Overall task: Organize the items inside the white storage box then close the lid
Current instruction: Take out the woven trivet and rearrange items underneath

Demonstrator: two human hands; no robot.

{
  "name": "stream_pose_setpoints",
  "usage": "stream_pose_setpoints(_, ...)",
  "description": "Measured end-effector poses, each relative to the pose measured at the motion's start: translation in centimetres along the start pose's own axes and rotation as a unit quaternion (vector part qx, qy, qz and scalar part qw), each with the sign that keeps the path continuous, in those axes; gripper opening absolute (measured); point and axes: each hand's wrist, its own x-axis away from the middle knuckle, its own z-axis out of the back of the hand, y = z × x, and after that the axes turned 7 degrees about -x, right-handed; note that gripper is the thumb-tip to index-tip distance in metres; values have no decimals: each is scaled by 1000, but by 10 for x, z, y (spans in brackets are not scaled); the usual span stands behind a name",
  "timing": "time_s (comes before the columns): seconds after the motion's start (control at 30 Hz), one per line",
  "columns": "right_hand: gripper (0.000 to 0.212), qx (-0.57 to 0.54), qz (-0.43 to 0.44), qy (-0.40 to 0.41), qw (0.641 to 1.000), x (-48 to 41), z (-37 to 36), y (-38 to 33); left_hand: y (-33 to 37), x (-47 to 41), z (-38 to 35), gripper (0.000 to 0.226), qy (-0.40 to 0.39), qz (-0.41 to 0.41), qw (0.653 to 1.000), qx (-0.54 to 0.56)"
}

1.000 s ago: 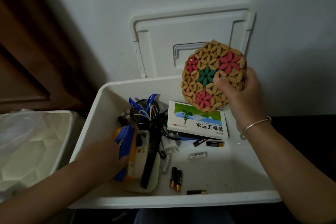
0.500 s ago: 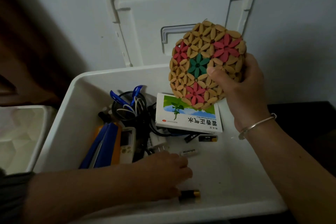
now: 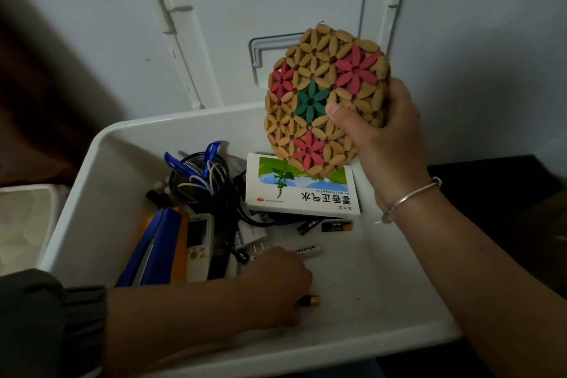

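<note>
The white storage box (image 3: 337, 356) stands open, and its lid (image 3: 233, 40) leans upright against the wall behind it. My right hand (image 3: 383, 132) grips a round wooden flower-pattern mat (image 3: 306, 70) above the box's back right corner. My left hand (image 3: 276, 285) is down on the box floor, its fingers curled over a black and gold battery (image 3: 310, 300) whose end sticks out. Inside lie a white and green medicine carton (image 3: 306, 193), a black mesh cup (image 3: 196, 181) of pens and cables, a blue and orange tool (image 3: 159, 248), a remote (image 3: 201, 242) and a white marker (image 3: 306, 249).
Two more batteries (image 3: 336, 226) lie below the carton, and a white plug (image 3: 254, 236) sits by tangled black cables. A white bin (image 3: 21, 224) stands left of the box. The wall is close behind. A dark surface lies to the right.
My left hand left the blue and orange tool and moved right onto the batteries near the front. The two batteries there are now under it. The mat stays raised.
</note>
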Motion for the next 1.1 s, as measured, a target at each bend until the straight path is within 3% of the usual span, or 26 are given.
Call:
stream_pose_setpoints(0.17,35,12,-2,4,1000,0,0,0,-4,10,-2,42,-16,100,994,32)
stream_pose_setpoints(0.33,33,-20,-13,-8,1000,1,0,-2,-13,38,-17,78,3,241,958,154)
stream_pose_setpoints(0.5,36,-51,-25,-15,998,1,0,-2,-9,33,-24,104,-69,270,948,151)
stream_pose_setpoints(0.77,36,-51,-28,-11,998,2,0,-2,2,21,-24,84,-70,260,925,269)
stream_pose_setpoints(0.87,35,-42,-26,-9,999,1,0,-3,5,19,-24,84,-58,264,932,242)
stream_pose_setpoints(1.1,37,-37,-30,-9,999,1,-1,-4,7,15,-25,60,-63,266,946,177)
